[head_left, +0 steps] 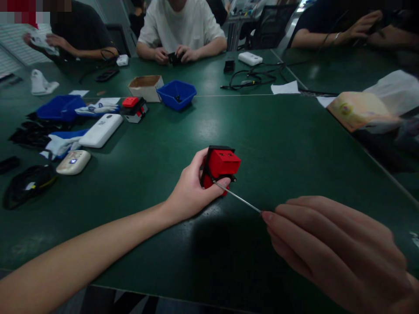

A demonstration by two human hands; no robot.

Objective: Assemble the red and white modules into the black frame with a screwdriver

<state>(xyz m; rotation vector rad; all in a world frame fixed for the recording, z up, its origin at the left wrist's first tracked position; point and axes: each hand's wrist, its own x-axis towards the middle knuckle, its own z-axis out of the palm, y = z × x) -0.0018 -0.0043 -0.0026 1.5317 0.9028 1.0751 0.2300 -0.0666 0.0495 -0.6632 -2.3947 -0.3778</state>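
My left hand [188, 187] is closed around a red and black plastic socket module [224, 162], holding it up off the green table [278, 148] or resting on it; I cannot tell which. Its red block with slots faces up and right, and a black frame sits behind. In my right hand [330, 244] is a screwdriver, gripped by fingers that hide its handle. The thin metal shaft [242, 199] runs up and left, its tip at the lower edge of the black frame beside my left thumb.
A similar red-topped module [134, 109] stands left of a blue bin [176, 95] and a cardboard box [146, 88]. White power banks [101, 131], gloves and coiled cable [29, 185] lie at left. Bags [363, 111] lie at right. Across the table, a person in white [180, 30] handles a black part.
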